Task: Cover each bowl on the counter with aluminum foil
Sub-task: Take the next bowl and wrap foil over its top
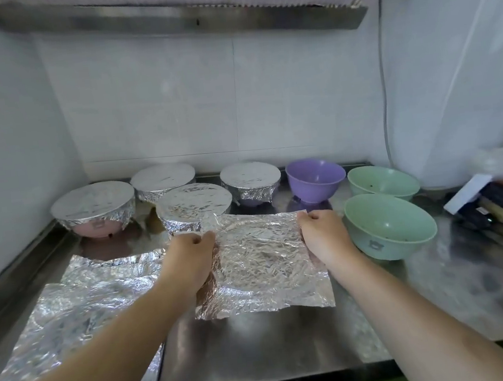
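A crinkled foil sheet [261, 264] is draped over a bowl hidden beneath it at the counter's middle. My left hand [190, 256] pinches the sheet's left edge and my right hand [324, 235] pinches its right edge, fingers curled on the foil. Behind stand several foil-covered bowls, among them a pink one [94, 209] at the left and one [194, 207] just behind the sheet. Uncovered are a purple bowl [316, 179], a green bowl [382, 183] at the back right and a nearer green bowl [390, 226] beside my right hand.
Loose foil sheets [69, 308] lie on the steel counter [261, 345] at the left front. Packets and dark items [502, 205] crowd the right edge. Tiled walls close the left and back. A metal hood edge [180, 19] hangs overhead.
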Available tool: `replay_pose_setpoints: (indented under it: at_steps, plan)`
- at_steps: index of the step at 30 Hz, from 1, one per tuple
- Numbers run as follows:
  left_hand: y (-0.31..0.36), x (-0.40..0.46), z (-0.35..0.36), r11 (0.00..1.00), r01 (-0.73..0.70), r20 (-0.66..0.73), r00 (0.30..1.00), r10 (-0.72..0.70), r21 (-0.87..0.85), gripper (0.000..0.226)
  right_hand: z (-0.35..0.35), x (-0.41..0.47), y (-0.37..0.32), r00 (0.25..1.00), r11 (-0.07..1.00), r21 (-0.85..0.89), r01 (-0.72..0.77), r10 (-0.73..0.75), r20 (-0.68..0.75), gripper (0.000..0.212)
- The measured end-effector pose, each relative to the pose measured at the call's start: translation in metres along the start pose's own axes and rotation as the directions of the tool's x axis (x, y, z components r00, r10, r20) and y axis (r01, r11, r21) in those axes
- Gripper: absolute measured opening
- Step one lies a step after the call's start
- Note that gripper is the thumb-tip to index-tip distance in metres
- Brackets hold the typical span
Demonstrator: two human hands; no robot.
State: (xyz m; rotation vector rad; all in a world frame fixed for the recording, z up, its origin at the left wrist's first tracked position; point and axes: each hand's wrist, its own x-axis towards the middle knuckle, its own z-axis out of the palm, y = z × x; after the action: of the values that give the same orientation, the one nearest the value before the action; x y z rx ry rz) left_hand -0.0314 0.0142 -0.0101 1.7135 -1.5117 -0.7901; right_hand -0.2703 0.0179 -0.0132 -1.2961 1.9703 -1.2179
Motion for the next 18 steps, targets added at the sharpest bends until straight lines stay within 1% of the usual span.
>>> replay_pose_setpoints:
  at_steps: [6,10,13,16,18]
  plan:
    - [-0.005,-0.018,-0.001,1.000,-0.018,0.026,1.000,0.018,0.016,0.048,-0.006,-0.011,0.011,0.999,0.998,-0.055,0.040,-0.041,-0.011,0.054]
    - [-0.002,-0.023,-0.004,1.000,-0.021,0.027,0.999,0.021,0.006,0.052,-0.008,-0.015,0.014,0.999,0.997,-0.061,0.041,-0.040,0.028,0.058]
    - [-0.003,-0.022,-0.005,0.999,0.004,0.044,0.999,-0.003,-0.038,0.053,-0.010,-0.017,0.012,0.998,0.997,-0.071,0.015,-0.010,0.061,0.060]
    - [-0.007,-0.018,-0.004,0.993,0.046,0.063,0.997,-0.040,-0.105,0.054,-0.011,-0.018,0.010,0.998,0.998,-0.068,-0.006,0.010,0.065,0.060]
    - [-0.004,-0.020,-0.007,0.998,0.026,0.026,0.999,-0.024,-0.051,0.055,-0.013,-0.019,0.009,0.997,0.998,-0.055,-0.008,0.012,0.071,0.061]
